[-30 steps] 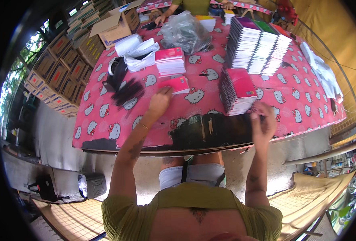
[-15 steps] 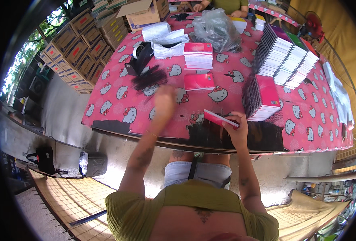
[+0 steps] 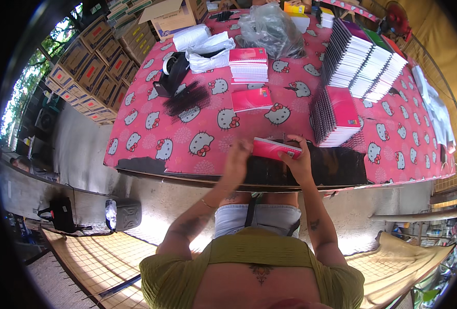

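Near the table's front edge, my right hand [image 3: 299, 164] grips a small pink-covered notebook [image 3: 271, 149] by its right end, thumb on the cover. My left hand [image 3: 237, 160], slightly blurred, is at the notebook's left end with its fingers drawn together. Whatever those fingers pinch is too small to make out. Beyond it lies a loose pile of black spiral binding coils [image 3: 187, 100]. One pink notebook [image 3: 252, 99] lies flat past my hands, in front of a stack of pink notebooks [image 3: 248, 67]. To the right stands a taller stack of spiral-bound pink notebooks [image 3: 343, 114].
A black tape dispenser [image 3: 173, 77], white wrapping [image 3: 210, 54] and a grey plastic bag [image 3: 271, 32] sit farther back. Tall notebook stacks [image 3: 362, 64] stand at the right rear. Cardboard boxes [image 3: 92, 67] are piled left of the table. Another person's hand shows at the far edge.
My left hand has come from beside the black coils back to the left end of the notebook. The notebook, still in my right hand, has shifted slightly left and up.
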A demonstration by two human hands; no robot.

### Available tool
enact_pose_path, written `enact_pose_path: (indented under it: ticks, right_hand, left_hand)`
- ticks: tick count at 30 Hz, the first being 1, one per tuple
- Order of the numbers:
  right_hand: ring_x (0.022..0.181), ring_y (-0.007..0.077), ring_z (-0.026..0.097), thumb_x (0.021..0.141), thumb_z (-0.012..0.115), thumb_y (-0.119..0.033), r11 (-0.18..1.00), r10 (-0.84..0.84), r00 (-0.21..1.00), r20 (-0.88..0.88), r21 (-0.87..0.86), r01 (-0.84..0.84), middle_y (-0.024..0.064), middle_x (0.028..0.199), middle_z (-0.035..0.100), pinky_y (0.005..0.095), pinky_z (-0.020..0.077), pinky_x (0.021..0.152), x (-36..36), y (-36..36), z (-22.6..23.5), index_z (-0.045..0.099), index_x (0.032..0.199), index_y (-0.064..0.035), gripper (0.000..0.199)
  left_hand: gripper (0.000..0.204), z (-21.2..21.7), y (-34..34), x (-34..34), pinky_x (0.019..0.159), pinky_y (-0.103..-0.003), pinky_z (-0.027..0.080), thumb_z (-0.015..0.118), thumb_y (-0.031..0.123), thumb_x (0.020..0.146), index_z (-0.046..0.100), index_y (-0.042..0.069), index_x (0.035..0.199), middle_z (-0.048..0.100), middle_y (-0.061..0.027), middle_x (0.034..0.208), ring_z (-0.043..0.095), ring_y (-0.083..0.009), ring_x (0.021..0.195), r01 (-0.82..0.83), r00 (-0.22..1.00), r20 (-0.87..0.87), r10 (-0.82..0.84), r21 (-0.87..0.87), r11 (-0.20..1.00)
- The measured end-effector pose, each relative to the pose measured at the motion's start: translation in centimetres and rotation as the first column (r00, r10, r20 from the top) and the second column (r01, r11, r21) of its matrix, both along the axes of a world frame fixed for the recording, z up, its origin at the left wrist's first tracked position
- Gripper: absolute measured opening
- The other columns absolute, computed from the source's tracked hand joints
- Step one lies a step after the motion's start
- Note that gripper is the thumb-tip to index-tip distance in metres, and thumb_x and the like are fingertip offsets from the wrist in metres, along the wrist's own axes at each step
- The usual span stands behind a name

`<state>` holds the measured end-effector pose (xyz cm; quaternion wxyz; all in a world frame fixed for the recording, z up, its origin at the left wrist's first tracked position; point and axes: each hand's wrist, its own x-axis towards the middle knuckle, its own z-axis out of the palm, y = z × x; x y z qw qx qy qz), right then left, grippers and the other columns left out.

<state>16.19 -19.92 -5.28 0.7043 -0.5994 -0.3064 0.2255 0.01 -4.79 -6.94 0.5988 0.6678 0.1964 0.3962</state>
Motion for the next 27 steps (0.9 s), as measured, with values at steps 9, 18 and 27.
enact_pose_path:
  ticks: [9, 18, 27]
  right_hand:
    - [0.079, 0.0057, 0.06, 0.089, 0.073, -0.001, 0.987, 0.159, 0.982, 0.103, -0.001, -0.16, 0.0038, 0.094, 0.069, 0.0217, 0.0479, 0.068, 1.2, -0.3, -1.2, 0.072, 0.112, -0.0015, 0.024]
    - [0.077, 0.0043, 0.059, 0.089, 0.073, -0.003, 0.979, 0.177, 0.983, 0.048, -0.113, -0.17, -0.0002, 0.092, 0.068, 0.0205, 0.0472, 0.068, 1.2, -0.9, -1.2, 0.072, 0.111, -0.0013, 0.022]
    - [0.065, 0.0056, 0.057, 0.089, 0.073, -0.002, 0.974, 0.207, 0.978, -0.007, -0.097, -0.207, 0.0018, 0.09, 0.066, 0.0222, 0.0448, 0.058, 1.2, -1.2, -1.5, 0.072, 0.111, -0.0011, 0.021]
  left_hand:
    - [0.033, 6.5, 3.4, -1.3, 0.066, -0.026, 0.049, 0.059, 0.004, 0.097, 0.062, 0.004, 0.13, 0.066, -0.0128, 0.097, 0.061, -0.0156, 0.073, 0.061, 0.976, -0.201, 0.078, 0.602, 0.796]
    - [0.023, 4.9, 1.8, -1.8, 0.063, -0.027, 0.053, 0.068, 0.005, 0.092, 0.071, 0.002, 0.114, 0.069, -0.0096, 0.088, 0.068, -0.0162, 0.073, 0.128, 0.954, -0.296, 0.042, 0.531, 0.837]
    - [0.02, 6.6, 3.2, -0.8, 0.06, -0.032, 0.052, 0.069, 0.009, 0.091, 0.07, 0.002, 0.11, 0.07, -0.014, 0.091, 0.067, -0.0231, 0.068, 0.251, 0.858, -0.513, 0.024, 0.461, 0.851]
